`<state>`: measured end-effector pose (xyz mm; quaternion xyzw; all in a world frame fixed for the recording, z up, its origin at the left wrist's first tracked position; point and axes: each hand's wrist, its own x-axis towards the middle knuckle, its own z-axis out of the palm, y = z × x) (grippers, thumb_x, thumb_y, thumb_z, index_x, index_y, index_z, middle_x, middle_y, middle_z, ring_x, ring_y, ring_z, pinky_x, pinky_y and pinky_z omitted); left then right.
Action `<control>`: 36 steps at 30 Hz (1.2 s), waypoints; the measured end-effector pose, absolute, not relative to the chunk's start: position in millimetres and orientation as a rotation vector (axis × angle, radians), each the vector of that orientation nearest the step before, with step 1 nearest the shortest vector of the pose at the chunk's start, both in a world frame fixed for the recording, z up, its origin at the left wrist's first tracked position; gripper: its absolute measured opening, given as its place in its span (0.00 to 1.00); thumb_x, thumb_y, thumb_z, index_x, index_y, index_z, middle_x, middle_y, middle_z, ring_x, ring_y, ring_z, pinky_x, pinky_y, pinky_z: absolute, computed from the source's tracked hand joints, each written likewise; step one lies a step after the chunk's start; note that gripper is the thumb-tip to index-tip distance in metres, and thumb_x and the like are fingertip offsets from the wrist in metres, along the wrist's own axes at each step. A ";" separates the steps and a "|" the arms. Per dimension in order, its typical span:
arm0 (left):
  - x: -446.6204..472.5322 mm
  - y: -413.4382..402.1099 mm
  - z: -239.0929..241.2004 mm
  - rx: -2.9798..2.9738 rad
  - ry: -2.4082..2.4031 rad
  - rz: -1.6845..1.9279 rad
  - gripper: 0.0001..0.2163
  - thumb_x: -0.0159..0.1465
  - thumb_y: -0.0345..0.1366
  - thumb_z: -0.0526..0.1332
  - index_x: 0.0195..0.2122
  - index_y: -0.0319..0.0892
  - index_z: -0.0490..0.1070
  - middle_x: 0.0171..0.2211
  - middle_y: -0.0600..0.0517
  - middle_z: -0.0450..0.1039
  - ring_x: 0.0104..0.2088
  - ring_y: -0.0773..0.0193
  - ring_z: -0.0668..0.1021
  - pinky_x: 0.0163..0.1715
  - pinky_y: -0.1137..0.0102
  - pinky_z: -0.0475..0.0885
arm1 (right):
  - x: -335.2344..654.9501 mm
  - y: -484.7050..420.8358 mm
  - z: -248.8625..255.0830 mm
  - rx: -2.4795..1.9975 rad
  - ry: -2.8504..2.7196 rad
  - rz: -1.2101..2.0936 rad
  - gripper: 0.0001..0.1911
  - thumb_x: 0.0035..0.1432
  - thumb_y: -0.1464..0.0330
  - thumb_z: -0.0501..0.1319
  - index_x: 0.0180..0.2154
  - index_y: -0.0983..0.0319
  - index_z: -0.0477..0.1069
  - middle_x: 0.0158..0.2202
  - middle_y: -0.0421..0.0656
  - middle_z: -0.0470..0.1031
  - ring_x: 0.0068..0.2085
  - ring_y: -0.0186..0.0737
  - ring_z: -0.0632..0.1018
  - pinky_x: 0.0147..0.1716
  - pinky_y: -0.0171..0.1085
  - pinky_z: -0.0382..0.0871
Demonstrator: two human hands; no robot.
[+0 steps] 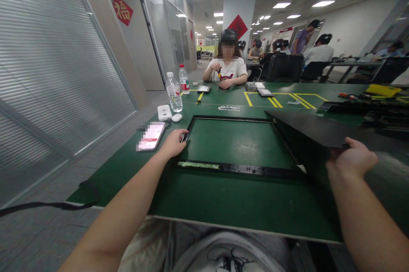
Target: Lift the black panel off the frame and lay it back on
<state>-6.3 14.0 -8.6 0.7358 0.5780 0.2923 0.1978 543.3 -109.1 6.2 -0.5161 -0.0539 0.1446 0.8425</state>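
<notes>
A black rectangular bezel frame lies flat on the green table, the tabletop showing through its opening. A pale green strip runs along the left part of its near bar. My left hand is closed round the frame's left side, thumb and fingers pinching it. At the right, my right hand grips the edge of a thin black panel. The panel tilts up off the table, its left edge close to the frame's right side; whether they touch I cannot tell. Some right-hand fingers are hidden beneath the panel.
Left of the frame are a phone, a white charger, a white oval object and two bottles. Small pieces lie beyond it. Black parts are piled at right. A person sits opposite, hands on small items.
</notes>
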 end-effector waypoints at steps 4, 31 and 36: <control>-6.3 14.6 -9.9 2.077 1.618 0.822 0.22 0.54 0.32 0.69 0.52 0.45 0.82 0.53 0.41 0.83 0.47 0.48 0.85 0.54 0.57 0.81 | 523.4 -109.6 15.5 -1.100 -0.064 0.250 0.14 0.46 0.79 0.60 0.33 0.58 0.62 0.38 0.38 0.71 0.40 0.35 0.80 0.35 0.32 0.80; -4.9 12.8 -5.6 2.147 1.623 0.741 0.21 0.57 0.29 0.66 0.53 0.43 0.83 0.55 0.41 0.81 0.49 0.48 0.85 0.58 0.57 0.80 | 514.8 -101.5 7.2 -1.246 0.054 0.455 0.12 0.56 0.83 0.61 0.35 0.61 0.66 0.35 0.37 0.73 0.33 0.32 0.78 0.34 0.34 0.83; -3.1 11.1 -3.6 2.160 1.646 0.694 0.22 0.59 0.27 0.64 0.55 0.41 0.82 0.58 0.40 0.80 0.50 0.49 0.85 0.58 0.57 0.80 | 519.0 -97.1 -2.6 -1.251 0.111 0.488 0.13 0.55 0.84 0.62 0.35 0.61 0.67 0.33 0.37 0.72 0.31 0.32 0.77 0.36 0.37 0.84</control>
